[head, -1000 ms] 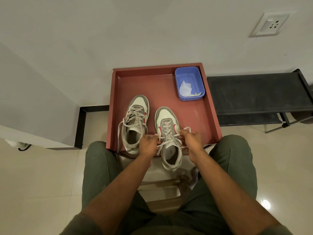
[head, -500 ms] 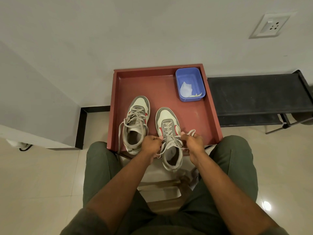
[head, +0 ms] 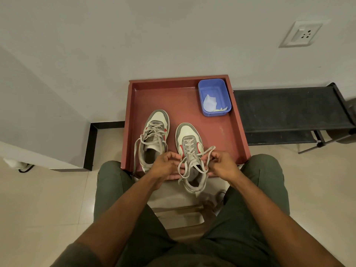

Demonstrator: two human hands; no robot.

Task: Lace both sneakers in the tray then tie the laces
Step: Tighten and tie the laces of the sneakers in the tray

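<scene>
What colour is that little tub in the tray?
Blue tub, clearest in the head view.

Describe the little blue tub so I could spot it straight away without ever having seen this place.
Find the reddish-brown tray on the floor against the white wall. In its far right corner sits the blue tub, a small rounded plastic box with crumpled white paper inside. It is the only blue thing there, set well apart from the two grey-and-white sneakers, the left sneaker and the right sneaker, nearer the person.
</scene>
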